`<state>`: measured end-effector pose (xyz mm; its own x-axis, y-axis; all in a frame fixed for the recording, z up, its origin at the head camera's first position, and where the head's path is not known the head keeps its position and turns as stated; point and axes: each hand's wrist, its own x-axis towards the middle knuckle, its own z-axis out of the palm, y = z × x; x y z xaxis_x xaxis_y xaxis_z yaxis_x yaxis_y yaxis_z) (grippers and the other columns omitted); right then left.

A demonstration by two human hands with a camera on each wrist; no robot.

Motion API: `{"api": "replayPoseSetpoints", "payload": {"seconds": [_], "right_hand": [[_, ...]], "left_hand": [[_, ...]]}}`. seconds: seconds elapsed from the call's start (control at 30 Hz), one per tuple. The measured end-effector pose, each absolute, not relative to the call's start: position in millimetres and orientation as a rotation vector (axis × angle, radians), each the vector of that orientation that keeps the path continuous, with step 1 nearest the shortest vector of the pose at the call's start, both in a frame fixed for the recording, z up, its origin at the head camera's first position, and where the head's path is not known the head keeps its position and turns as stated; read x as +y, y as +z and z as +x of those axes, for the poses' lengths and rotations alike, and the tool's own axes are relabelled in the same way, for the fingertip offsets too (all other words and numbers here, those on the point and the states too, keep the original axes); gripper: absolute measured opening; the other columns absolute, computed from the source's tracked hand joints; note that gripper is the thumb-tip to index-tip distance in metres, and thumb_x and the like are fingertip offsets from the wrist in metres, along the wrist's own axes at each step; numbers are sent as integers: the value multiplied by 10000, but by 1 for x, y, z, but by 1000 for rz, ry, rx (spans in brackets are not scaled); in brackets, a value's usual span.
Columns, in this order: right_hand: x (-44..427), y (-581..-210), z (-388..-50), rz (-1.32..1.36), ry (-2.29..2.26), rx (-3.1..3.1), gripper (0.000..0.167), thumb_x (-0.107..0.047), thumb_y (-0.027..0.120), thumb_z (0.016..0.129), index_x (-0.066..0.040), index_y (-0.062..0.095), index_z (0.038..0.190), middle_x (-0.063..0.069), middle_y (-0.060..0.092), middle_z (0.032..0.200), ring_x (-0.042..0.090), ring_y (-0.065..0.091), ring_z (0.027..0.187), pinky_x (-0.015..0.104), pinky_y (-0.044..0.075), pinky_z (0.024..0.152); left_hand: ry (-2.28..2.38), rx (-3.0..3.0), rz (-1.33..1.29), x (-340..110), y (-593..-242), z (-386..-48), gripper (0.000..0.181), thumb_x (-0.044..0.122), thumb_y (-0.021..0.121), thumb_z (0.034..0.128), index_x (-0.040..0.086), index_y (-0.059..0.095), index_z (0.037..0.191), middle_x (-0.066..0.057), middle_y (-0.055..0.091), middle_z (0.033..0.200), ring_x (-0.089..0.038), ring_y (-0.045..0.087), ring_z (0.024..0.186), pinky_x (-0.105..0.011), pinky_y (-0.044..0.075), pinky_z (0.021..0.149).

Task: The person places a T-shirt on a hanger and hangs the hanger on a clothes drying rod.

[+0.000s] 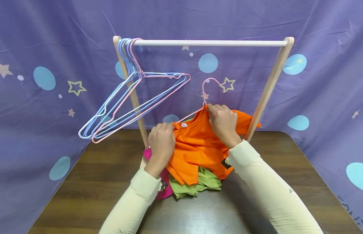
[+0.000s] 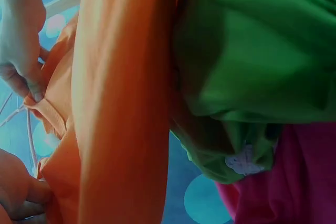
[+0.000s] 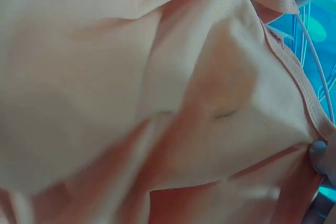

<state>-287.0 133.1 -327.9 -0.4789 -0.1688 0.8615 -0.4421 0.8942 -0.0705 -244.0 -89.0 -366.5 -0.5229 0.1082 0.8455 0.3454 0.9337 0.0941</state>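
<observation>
An orange shirt (image 1: 196,139) hangs between both hands, its white neck label (image 1: 184,125) facing up at the collar. A pink hanger (image 1: 204,91) sits in the neck opening, its hook above the collar and its lower part hidden by the cloth. My left hand (image 1: 162,143) grips the collar's left side. With curled fingers, my right hand (image 1: 223,123) pinches the collar's other side, near the hook's base; its thumb (image 3: 317,156) shows on the cloth in the right wrist view. Green cloth (image 1: 199,183) and magenta cloth (image 1: 165,182) lie beneath the shirt.
A rack with a white rail (image 1: 210,43) and wooden posts stands on the brown table (image 1: 111,175). Several blue, white and pink hangers (image 1: 134,107) hang at its left end. The right post (image 1: 270,84) is close to the shirt's sleeve. A purple curtain (image 1: 237,19) is behind.
</observation>
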Motion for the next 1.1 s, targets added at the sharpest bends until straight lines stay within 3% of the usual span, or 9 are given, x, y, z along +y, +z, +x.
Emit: {"api": "replayPoseSetpoints", "payload": {"seconds": [0.23, 0.43, 0.63, 1.1], "right_hand": [[134, -337, -290, 560, 451, -2058, 131, -99, 676, 966, -36, 770, 1032, 124, 739, 869, 349, 640, 740, 465, 518, 632], [142, -344, -290, 676, 606, -2047, 160, -81, 678, 977, 1, 735, 1102, 155, 743, 994, 363, 642, 876, 479, 499, 766], [151, -356, -285, 679, 657, -1976, 224, -38, 620, 997, 30, 705, 1192, 178, 734, 1075, 391, 645, 974, 509, 495, 894], [156, -385, -272, 537, 818, -1861, 203, 4, 654, 967, 12, 738, 1152, 179, 730, 1040, 386, 636, 931, 475, 490, 891]], "left_hand": [[-300, -2120, -291, -92, -370, -244, 112, -90, 679, 811, -20, 691, 897, -152, 645, 794, -345, 599, 729, -411, 464, 651], [-327, -2135, -285, -93, -369, -241, 158, -100, 677, 773, -18, 680, 908, -153, 644, 816, -349, 587, 737, -413, 463, 665], [-359, -2121, -270, -96, -367, -237, 56, -34, 667, 868, -19, 687, 918, -149, 643, 819, -359, 595, 754, -427, 463, 680], [-386, -2083, -278, -107, -368, -227, 59, -47, 685, 861, -16, 680, 911, -142, 636, 806, -354, 586, 743, -418, 441, 643]]}}
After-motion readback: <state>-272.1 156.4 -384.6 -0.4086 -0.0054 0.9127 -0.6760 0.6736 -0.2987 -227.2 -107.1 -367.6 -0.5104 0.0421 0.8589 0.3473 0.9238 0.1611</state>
